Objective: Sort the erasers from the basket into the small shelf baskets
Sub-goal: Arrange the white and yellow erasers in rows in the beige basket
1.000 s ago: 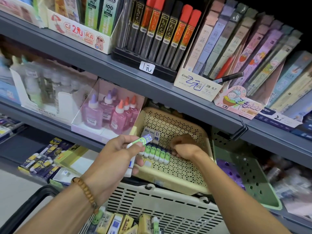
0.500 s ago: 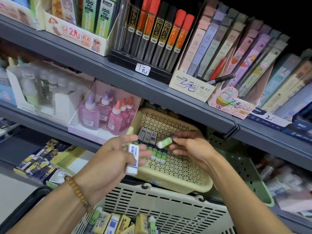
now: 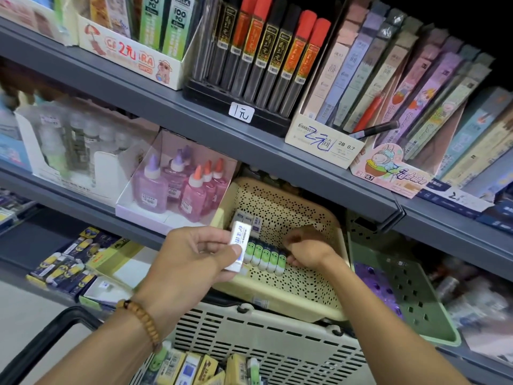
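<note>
A cream perforated shelf basket (image 3: 311,290) sits tilted on the middle shelf. Inside it lies a row of green-and-white erasers (image 3: 265,257), with a few white-and-blue erasers (image 3: 249,222) behind them. My left hand (image 3: 194,259) holds a white eraser with a blue label (image 3: 240,245) just in front of the basket's left edge. My right hand (image 3: 308,250) rests fingers-down inside the basket at the right end of the green row, touching the last eraser. Below, a beige slotted carry basket (image 3: 266,337) holds several more erasers (image 3: 205,368).
A green shelf basket (image 3: 410,295) with purple items stands right of the cream one. Pink glue bottles in a box (image 3: 177,190) stand to its left. The grey shelf edge (image 3: 277,159) overhangs the baskets. Boxes of erasers (image 3: 69,265) lie on the lower left shelf.
My right hand took the green eraser from my left hand and set it down at the right end of the row. My left hand now holds only the white eraser.
</note>
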`<state>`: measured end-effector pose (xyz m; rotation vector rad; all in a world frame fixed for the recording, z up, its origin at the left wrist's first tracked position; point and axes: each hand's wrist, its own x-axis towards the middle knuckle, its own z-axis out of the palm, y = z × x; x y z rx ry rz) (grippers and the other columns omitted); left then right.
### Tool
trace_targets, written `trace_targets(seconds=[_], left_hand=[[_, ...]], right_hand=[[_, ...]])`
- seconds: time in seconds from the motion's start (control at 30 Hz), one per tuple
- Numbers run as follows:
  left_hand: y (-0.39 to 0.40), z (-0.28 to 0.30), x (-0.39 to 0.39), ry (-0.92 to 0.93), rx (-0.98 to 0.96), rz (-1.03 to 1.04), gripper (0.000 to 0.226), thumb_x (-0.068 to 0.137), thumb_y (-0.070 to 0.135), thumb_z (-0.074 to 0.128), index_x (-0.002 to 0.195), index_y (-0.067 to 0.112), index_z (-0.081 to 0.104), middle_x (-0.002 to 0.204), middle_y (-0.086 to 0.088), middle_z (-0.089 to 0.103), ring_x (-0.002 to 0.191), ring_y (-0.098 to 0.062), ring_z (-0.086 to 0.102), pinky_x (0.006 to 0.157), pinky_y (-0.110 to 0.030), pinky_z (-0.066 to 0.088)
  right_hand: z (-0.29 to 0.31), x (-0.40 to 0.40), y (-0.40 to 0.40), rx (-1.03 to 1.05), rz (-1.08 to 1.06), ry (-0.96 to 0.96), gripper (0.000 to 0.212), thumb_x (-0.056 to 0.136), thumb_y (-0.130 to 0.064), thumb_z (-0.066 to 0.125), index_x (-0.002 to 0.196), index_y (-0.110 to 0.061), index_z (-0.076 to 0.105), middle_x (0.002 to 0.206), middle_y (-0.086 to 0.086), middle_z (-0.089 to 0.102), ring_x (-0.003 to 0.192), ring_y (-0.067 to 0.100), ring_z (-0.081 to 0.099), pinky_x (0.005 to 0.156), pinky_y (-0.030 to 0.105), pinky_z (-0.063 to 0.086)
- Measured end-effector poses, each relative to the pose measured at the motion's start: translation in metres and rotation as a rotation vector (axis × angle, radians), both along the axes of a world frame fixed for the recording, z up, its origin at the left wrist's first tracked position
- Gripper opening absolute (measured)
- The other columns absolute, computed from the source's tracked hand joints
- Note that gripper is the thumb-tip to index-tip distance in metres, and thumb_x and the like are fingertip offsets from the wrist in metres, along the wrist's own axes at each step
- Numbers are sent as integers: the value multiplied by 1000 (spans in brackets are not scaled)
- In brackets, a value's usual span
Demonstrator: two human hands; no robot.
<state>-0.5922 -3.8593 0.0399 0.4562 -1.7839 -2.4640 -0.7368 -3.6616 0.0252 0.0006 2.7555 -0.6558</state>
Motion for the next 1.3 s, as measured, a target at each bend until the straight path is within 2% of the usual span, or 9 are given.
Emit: trace_targets(seconds=[0.13,0.2,0.27,0.37,0.57,0.77,0.93,1.13,1.3], left_hand=[[2,-2,-3,7,-48,18,12,76,-1,75,79,10,71,65,2,73,60,-14,72,53,-21,57],[3,-3,-3,16,-63,0,13,76,-1,75,77,11,72,67,0,73,60,-15,72,53,-21,57],[6,-4,-3,28,-90,-38,14,76,0,75,71,14,74,68,-3,73,63,-15,72,54,-21,57],[9,-10,-2,51,-198,-25,12,76,8,78,77,19,74,75,-2,73,72,-19,72,64,-29,59],[4,-12,1,153,-459,17,14,86,33,66,100,32,67,85,25,65,85,-2,67,82,-34,57],[0,-17,-1,144,-385,10,15,85,38,65,99,34,68,88,21,67,92,-6,68,85,-39,55],[1,-16,-1,140,-366,19,30,73,47,59,99,34,67,87,20,67,91,-6,68,84,-38,56],[7,-16,4,163,-378,5,12,90,27,62,99,34,67,87,21,66,94,-6,67,86,-39,55],[19,-9,22,207,-473,-36,13,91,30,60,102,35,64,92,16,67,90,-1,66,83,-34,56]], right_hand=[[25,46,-19,-534,94,107,9,96,-27,60,96,-25,69,79,-2,72,65,11,65,58,23,54],[35,69,-31,-815,166,9,10,93,-21,66,100,-15,70,82,2,73,65,13,66,53,22,52],[37,83,-40,-909,225,-45,8,90,-10,68,98,-12,69,77,5,71,60,13,65,49,20,50],[32,75,-40,-902,195,-65,12,88,-2,68,94,-12,69,73,6,69,57,12,61,47,21,48],[1,-11,-12,-662,-265,73,7,91,-4,65,96,-9,68,66,6,69,51,12,58,50,22,50],[-30,-55,-18,-425,-150,33,11,92,-7,65,103,-7,68,76,7,71,64,14,66,62,24,59],[-35,-54,-21,-167,-1,91,13,92,-13,64,80,-12,70,77,7,73,74,21,70,72,37,59],[-17,-34,-24,-205,50,63,26,96,-12,54,78,-28,65,101,3,72,94,22,68,91,41,55],[21,34,-9,-508,-65,206,14,97,-19,56,94,-28,66,97,-2,74,82,10,70,75,28,58]])
